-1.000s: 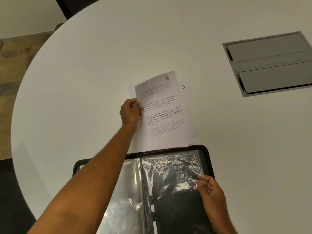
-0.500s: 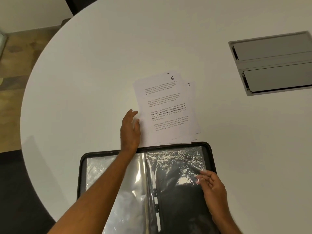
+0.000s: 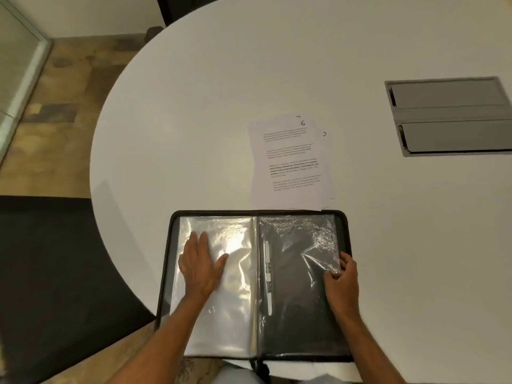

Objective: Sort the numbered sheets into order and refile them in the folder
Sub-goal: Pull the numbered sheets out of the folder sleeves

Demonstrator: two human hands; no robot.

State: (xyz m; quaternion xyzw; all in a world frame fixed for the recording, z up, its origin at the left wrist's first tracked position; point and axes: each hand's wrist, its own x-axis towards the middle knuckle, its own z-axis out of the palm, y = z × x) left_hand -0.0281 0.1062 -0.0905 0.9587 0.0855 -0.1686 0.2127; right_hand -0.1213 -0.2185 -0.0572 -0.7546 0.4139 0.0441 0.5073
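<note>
Having let go of the numbered sheets [image 3: 288,162], now stacked just beyond the open folder [image 3: 256,284] on the surface [image 3: 194,106], the left hand [image 3: 201,266] presses flat on a sleeve; the right hand [image 3: 342,281] pinches a crinkled sleeve, refiling apparently imminent.

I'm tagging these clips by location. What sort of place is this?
Probably an office meeting room: a large round white table with a built-in grey cable hatch, a glass partition, and printed sheets.
</note>
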